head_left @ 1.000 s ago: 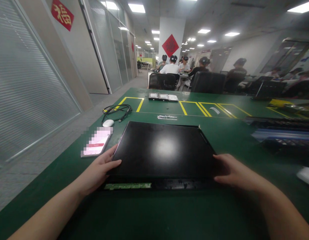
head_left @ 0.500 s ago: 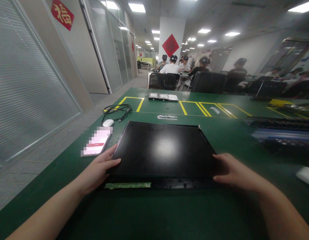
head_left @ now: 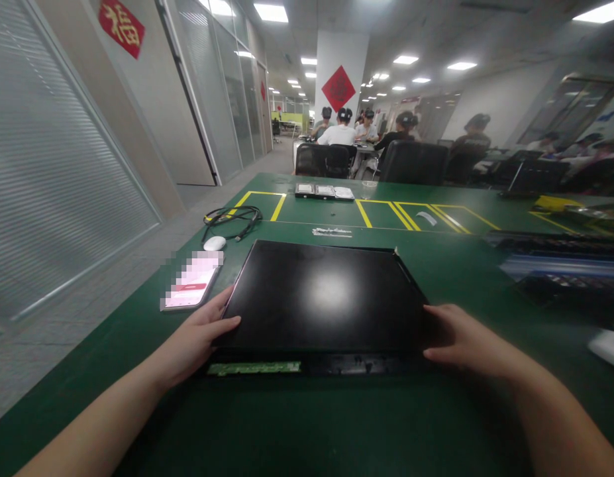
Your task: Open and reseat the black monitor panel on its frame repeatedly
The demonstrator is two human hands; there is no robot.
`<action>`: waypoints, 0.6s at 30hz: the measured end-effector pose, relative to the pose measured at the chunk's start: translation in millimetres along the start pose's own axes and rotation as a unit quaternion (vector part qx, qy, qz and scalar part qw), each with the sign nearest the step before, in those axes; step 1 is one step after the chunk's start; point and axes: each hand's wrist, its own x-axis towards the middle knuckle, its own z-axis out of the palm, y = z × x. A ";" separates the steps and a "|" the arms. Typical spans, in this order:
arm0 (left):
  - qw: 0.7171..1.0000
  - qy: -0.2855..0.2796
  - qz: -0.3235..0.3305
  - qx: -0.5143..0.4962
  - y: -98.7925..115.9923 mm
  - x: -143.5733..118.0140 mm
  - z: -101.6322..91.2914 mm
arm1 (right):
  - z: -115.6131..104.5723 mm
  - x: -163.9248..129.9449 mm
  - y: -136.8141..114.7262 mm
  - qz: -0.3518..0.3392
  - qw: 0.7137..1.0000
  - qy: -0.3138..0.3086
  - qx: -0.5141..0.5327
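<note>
A dark, glossy LCD screen panel [head_left: 287, 291] lies over a black frame [head_left: 336, 364] on the green table. A green circuit board strip [head_left: 254, 368] shows along the near edge. My left hand [head_left: 202, 331] is closed around the panel's left edge, thumb on top and the other fingers beneath or behind it. At the opposite edge, my right hand [head_left: 450, 338] grips the near right corner; its fingertips are partly lost in shadow, and I cannot tell how much of the frame it also holds. Part of the frame's far right corner [head_left: 396, 252] sticks out past the panel.
Left of the panel lie a phone [head_left: 193, 281], a white mouse [head_left: 214, 244] and a coiled black cable [head_left: 232, 222]. Several hard drives [head_left: 324, 191] sit at the far edge. Dark equipment [head_left: 565, 278] and a white object [head_left: 607, 351] are on the right. People sit at tables beyond.
</note>
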 end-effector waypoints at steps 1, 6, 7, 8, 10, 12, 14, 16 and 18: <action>1.000 0.000 0.002 -0.001 0.3 0.0 0.3 | -0.4 -0.3 -1.1 0.000 1.000 -0.001 -0.002; 1.000 -0.004 -0.002 -0.006 1.4 -0.1 1.6 | -0.8 -0.4 -5.1 0.005 1.000 -0.012 -0.007; 1.000 -0.006 -0.003 -0.008 1.4 -0.1 1.7 | -0.4 0.0 -5.0 0.006 1.000 -0.011 -0.007; 1.000 -0.008 -0.002 -0.011 1.3 -0.2 1.8 | 0.1 0.4 -4.6 0.006 1.000 -0.009 -0.005; 1.000 -0.012 -0.001 -0.017 0.9 -0.3 1.7 | 0.9 1.2 -3.4 0.005 1.000 -0.005 -0.003; 1.000 -0.010 -0.003 -0.021 0.3 -0.7 1.5 | 1.1 1.7 -2.5 0.004 1.000 -0.006 -0.001; 1.000 -0.004 -0.008 -0.024 -0.2 -1.2 1.3 | 0.8 1.7 -2.4 0.004 1.000 -0.004 -0.001; 1.000 -0.001 -0.008 -0.028 -0.4 -1.8 1.3 | 0.1 1.5 -3.2 0.003 1.000 -0.003 0.000; 0.999 0.004 -0.007 -0.031 -0.2 -2.0 1.7 | -0.5 1.3 -4.2 0.005 1.000 -0.005 -0.001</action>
